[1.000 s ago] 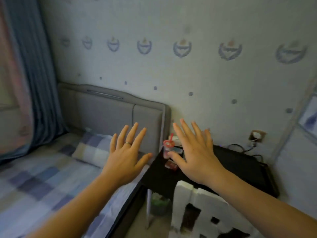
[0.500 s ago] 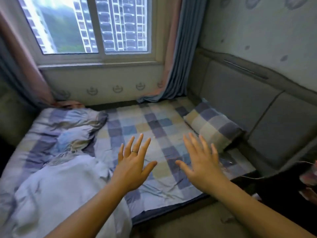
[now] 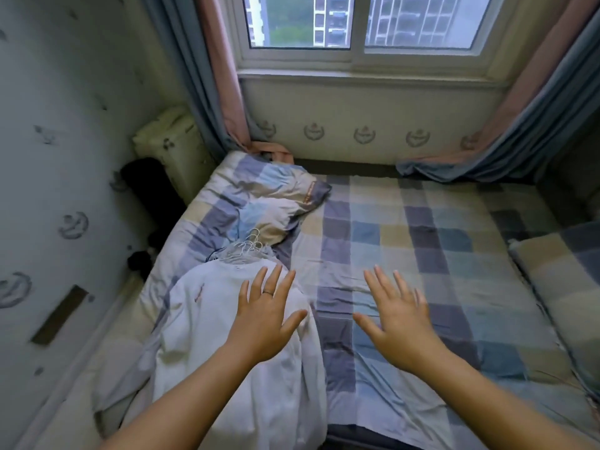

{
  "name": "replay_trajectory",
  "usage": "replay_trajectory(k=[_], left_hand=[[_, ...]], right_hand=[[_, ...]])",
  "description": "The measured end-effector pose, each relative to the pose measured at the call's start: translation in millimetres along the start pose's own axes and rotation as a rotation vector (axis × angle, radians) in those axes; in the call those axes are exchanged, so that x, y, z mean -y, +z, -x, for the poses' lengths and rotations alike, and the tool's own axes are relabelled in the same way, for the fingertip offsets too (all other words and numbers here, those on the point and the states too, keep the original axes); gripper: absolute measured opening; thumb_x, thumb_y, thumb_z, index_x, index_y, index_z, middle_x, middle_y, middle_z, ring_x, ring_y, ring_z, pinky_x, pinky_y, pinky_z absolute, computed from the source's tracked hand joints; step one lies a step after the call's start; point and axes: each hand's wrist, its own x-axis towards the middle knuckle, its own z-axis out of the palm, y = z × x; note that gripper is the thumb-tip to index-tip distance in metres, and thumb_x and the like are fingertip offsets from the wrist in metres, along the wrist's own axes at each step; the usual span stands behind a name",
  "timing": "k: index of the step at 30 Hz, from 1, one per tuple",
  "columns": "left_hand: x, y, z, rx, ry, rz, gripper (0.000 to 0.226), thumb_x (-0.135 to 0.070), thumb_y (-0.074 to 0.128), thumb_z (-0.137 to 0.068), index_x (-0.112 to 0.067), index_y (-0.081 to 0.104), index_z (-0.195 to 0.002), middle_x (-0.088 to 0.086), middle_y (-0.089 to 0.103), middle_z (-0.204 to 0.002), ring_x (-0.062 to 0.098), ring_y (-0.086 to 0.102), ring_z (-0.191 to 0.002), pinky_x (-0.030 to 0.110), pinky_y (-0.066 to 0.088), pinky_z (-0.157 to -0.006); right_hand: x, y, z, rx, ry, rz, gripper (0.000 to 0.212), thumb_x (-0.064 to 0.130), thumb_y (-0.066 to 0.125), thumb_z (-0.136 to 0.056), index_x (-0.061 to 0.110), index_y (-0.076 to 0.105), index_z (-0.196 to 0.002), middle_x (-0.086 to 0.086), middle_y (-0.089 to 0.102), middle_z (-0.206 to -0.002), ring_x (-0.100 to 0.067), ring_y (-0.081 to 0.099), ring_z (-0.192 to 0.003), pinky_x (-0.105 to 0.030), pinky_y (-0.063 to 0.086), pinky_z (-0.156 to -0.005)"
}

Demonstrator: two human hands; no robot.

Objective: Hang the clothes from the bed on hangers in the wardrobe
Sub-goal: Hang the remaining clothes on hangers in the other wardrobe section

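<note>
A white garment (image 3: 207,323) lies spread on the left side of the bed (image 3: 422,254), which has a checked sheet. A bunch of several thin wire hangers (image 3: 242,250) lies at the garment's far end. My left hand (image 3: 264,315), ring on one finger, hovers flat with spread fingers over the garment's right edge. Over the bare sheet to its right my right hand (image 3: 394,321) is held out flat as well, fingers spread. Neither hand holds anything. The wardrobe is out of view.
A crumpled checked quilt (image 3: 259,203) lies beyond the hangers. A checked pillow (image 3: 558,274) sits at the bed's right edge. Window and curtains (image 3: 207,86) are at the far side, a patterned wall (image 3: 65,190) at the left, and a dark gap (image 3: 149,193) beside the bed.
My view has swung left from the bedside table and headboard to the whole bed. Both hands stay outstretched and flat, and now hang over the white garment and the sheet.
</note>
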Motion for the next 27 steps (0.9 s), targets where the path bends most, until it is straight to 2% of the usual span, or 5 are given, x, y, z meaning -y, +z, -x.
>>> replay_trajectory(k=[10, 15, 19, 22, 27], left_hand=[[89.1, 17.4, -38.8, 0.062, -0.179, 0.039, 0.099, -0.084, -0.017, -0.072, -0.035, -0.003, -0.157, -0.006, -0.01, -0.166, 0.019, -0.016, -0.151, 0.047, -0.007, -0.121], [145.8, 29.8, -62.1, 0.067, -0.251, 0.103, 0.09, -0.074, -0.001, -0.077, -0.034, 0.003, -0.157, -0.007, -0.003, -0.166, 0.018, -0.012, -0.152, 0.046, -0.004, -0.122], [203.9, 54.2, -84.5, 0.107, -0.28, 0.143, 0.09, -0.074, 0.002, -0.078, -0.033, 0.007, -0.157, -0.006, 0.002, -0.167, 0.02, -0.007, -0.153, 0.044, 0.001, -0.121], [248.6, 83.4, -106.3, 0.159, -0.309, 0.201, 0.089, -0.074, 0.006, -0.079, -0.032, 0.01, -0.157, -0.005, 0.004, -0.166, 0.018, -0.007, -0.152, 0.043, 0.003, -0.12], [322.1, 152.2, -144.7, 0.244, -0.365, 0.252, 0.069, -0.058, 0.035, -0.099, -0.031, 0.01, -0.157, -0.005, 0.006, -0.166, 0.016, -0.006, -0.152, 0.042, 0.002, -0.121]], right_hand=[[53.8, 19.6, -105.9, 0.1, -0.084, -0.005, 0.076, 0.065, 0.026, -0.094, 0.036, -0.012, -0.152, 0.011, -0.016, -0.161, -0.019, -0.013, -0.149, -0.047, -0.002, -0.119], [80.5, 57.6, -143.2, 0.128, -0.056, -0.002, 0.09, 0.076, 0.0, -0.073, 0.037, -0.009, -0.153, 0.011, -0.01, -0.162, -0.019, -0.008, -0.15, -0.046, 0.0, -0.118], [105.8, 103.0, -179.0, 0.205, 0.006, 0.016, 0.075, 0.065, 0.027, -0.095, 0.033, -0.007, -0.154, 0.009, -0.008, -0.163, -0.02, -0.007, -0.15, -0.047, 0.004, -0.119], [123.3, 146.0, -211.3, 0.272, 0.051, 0.02, 0.074, 0.062, 0.029, -0.096, 0.034, -0.009, -0.153, 0.01, -0.009, -0.163, -0.019, -0.008, -0.15, -0.047, 0.004, -0.119], [148.3, 221.2, -271.6, 0.348, 0.114, 0.02, 0.073, 0.059, 0.029, -0.097, 0.033, -0.007, -0.154, 0.011, -0.008, -0.163, -0.018, -0.008, -0.15, -0.046, 0.004, -0.12]])
